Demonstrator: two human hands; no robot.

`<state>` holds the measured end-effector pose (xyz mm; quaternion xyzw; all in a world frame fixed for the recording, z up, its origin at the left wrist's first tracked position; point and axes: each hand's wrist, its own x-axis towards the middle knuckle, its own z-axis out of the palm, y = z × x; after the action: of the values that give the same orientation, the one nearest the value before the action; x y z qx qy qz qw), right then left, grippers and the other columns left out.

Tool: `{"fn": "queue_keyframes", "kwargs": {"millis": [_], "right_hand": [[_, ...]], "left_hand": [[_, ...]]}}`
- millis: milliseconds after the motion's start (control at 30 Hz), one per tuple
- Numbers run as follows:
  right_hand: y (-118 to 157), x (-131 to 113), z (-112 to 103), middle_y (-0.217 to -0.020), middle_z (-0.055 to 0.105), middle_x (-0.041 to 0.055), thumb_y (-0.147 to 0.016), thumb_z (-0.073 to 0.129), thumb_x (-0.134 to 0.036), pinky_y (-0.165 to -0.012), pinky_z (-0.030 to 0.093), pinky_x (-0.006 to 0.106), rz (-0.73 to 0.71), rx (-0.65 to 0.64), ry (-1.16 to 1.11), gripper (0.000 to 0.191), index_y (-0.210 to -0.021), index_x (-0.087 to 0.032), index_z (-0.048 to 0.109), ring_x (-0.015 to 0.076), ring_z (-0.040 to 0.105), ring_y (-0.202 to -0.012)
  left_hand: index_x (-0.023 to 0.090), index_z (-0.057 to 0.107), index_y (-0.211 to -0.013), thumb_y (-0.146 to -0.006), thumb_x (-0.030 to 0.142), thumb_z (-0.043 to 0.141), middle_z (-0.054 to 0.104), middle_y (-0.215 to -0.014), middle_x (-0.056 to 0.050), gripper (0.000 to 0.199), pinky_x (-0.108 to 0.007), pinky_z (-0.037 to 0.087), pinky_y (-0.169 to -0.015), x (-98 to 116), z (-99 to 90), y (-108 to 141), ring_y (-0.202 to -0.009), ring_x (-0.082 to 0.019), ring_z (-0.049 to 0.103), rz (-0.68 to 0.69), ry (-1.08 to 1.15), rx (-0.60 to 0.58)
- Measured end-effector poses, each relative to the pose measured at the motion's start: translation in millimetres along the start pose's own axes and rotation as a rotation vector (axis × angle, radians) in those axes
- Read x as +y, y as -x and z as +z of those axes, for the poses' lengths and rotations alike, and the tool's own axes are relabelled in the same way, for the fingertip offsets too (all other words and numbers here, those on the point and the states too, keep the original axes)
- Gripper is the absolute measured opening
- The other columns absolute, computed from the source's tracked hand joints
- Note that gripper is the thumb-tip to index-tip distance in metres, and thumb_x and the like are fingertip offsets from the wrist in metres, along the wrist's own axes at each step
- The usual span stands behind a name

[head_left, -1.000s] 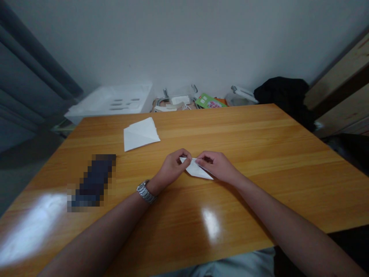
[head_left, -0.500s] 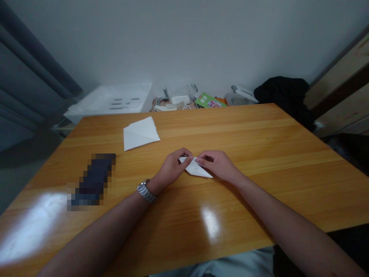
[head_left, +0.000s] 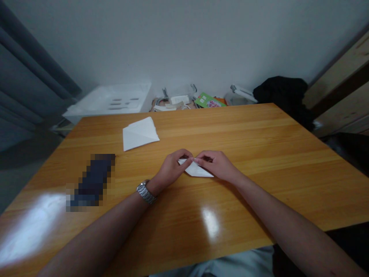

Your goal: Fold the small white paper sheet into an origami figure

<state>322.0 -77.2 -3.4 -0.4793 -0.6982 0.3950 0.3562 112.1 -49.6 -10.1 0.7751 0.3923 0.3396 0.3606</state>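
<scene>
A small folded white paper (head_left: pixel 198 171) is held just above or on the wooden table (head_left: pixel 245 138), between both hands. My left hand (head_left: pixel 173 164) pinches its upper left part, thumb in front and fingers curled behind. From the other side my right hand (head_left: pixel 216 163) pinches the upper edge, its thumb and index tips close to the left thumb. The paper's lower edge slants down to a point under the right hand. Part of the sheet is hidden behind the fingers. A metal watch sits on my left wrist.
Several white paper sheets (head_left: pixel 140 133) lie at the table's back left. A blurred-out dark object (head_left: pixel 95 179) rests on the left. Beyond the far edge are a white bin (head_left: pixel 115 100), a green booklet (head_left: pixel 209 100), a clear container (head_left: pixel 240 97) and black cloth (head_left: pixel 282 90).
The two thumbs have come slightly closer together at the paper's upper edge. Otherwise both hands keep their grip, and the sheets at the back stay put.
</scene>
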Motion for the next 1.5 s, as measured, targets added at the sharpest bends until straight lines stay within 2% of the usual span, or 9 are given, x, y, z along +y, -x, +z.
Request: {"fn": "queue_keyframes", "kwargs": {"millis": [100,267,433,533,867,1033,1167,1300,1500], "right_hand": [[-0.9,0.1,-0.1,-0.085,0.075,0.0034,-0.093,0.063,-0.041,-0.069,0.047,0.027,-0.003,0.009,-0.014,0.026,-0.091,-0.019,0.076,0.0176,0.065,-0.076],[-2.5,1.7,-5.5,-0.085,0.074,0.0035,-0.093,0.062,-0.041,-0.070,0.046,0.028,-0.018,0.080,-0.002,0.025,-0.089,-0.019,0.073,0.0174,0.064,-0.076],[-3.3,3.7,-9.8,-0.087,0.073,0.0039,-0.093,0.062,-0.043,-0.070,0.046,0.028,-0.019,0.090,-0.021,0.026,-0.091,-0.019,0.073,0.0175,0.064,-0.077],[-3.7,4.6,-10.3,-0.087,0.073,0.0041,-0.093,0.062,-0.042,-0.071,0.046,0.029,-0.023,0.089,-0.026,0.026,-0.091,-0.019,0.073,0.0177,0.064,-0.078],[-5.5,6.7,-12.5,-0.085,0.073,0.0042,-0.092,0.063,-0.043,-0.069,0.046,0.029,-0.004,0.108,-0.012,0.026,-0.089,-0.019,0.073,0.0181,0.063,-0.075],[-6.4,8.4,-12.7,-0.081,0.071,0.0034,-0.091,0.063,-0.043,-0.065,0.043,0.028,0.005,0.133,0.007,0.026,-0.087,-0.019,0.072,0.0173,0.060,-0.072],[-6.8,9.3,-12.7,-0.081,0.071,0.0032,-0.092,0.062,-0.042,-0.065,0.042,0.028,0.005,0.134,0.018,0.026,-0.088,-0.018,0.072,0.0168,0.060,-0.071],[-6.3,8.5,-12.4,-0.082,0.072,0.0033,-0.092,0.063,-0.042,-0.067,0.044,0.028,0.003,0.126,0.030,0.025,-0.088,-0.019,0.072,0.0172,0.061,-0.073],[-5.5,6.7,-11.9,-0.083,0.072,0.0040,-0.091,0.065,-0.041,-0.067,0.044,0.028,0.025,0.108,-0.006,0.025,-0.089,-0.018,0.073,0.0172,0.062,-0.073]], "left_hand": [[0.018,0.069,-0.090,-0.094,0.039,0.062,0.072,-0.086,-0.003,0.023,-0.025,0.049,-0.072,-0.1,-0.6,-1.0,-0.079,-0.016,0.065,-0.011,0.032,0.015],[0.016,0.073,-0.089,-0.089,0.046,0.066,0.073,-0.080,-0.003,0.031,-0.023,0.046,-0.061,-0.8,-3.8,-4.1,-0.068,-0.015,0.061,-0.116,0.150,0.082],[0.015,0.074,-0.083,-0.086,0.045,0.072,0.074,-0.080,-0.004,0.030,-0.024,0.049,-0.064,-2.9,-4.0,-5.5,-0.071,-0.015,0.063,-0.153,0.243,0.149],[0.015,0.075,-0.083,-0.087,0.045,0.071,0.075,-0.082,-0.004,0.030,-0.025,0.051,-0.067,-2.8,-4.1,-5.3,-0.073,-0.016,0.065,-0.170,0.257,0.145],[0.014,0.077,-0.100,-0.095,0.050,0.059,0.078,-0.093,-0.008,0.040,-0.029,0.059,-0.078,-2.9,-6.7,-5.0,-0.082,-0.018,0.071,-0.154,0.307,0.094],[0.014,0.076,-0.105,-0.097,0.051,0.056,0.077,-0.096,-0.009,0.043,-0.029,0.059,-0.081,-5.1,-6.5,-4.0,-0.084,-0.018,0.071,-0.162,0.362,0.123],[0.014,0.074,-0.102,-0.098,0.053,0.053,0.075,-0.095,-0.009,0.045,-0.029,0.058,-0.079,-1.7,-5.5,-3.6,-0.085,-0.018,0.070,-0.128,0.321,0.121],[0.015,0.071,-0.093,-0.093,0.050,0.061,0.074,-0.090,-0.006,0.036,-0.027,0.055,-0.077,2.4,-3.7,-4.0,-0.084,-0.018,0.068,-0.101,0.203,0.124],[0.015,0.070,-0.088,-0.094,0.043,0.062,0.071,-0.083,-0.004,0.030,-0.025,0.051,-0.071,-4.8,-2.4,-4.9,-0.077,-0.016,0.064,-0.095,0.146,0.131]]}}
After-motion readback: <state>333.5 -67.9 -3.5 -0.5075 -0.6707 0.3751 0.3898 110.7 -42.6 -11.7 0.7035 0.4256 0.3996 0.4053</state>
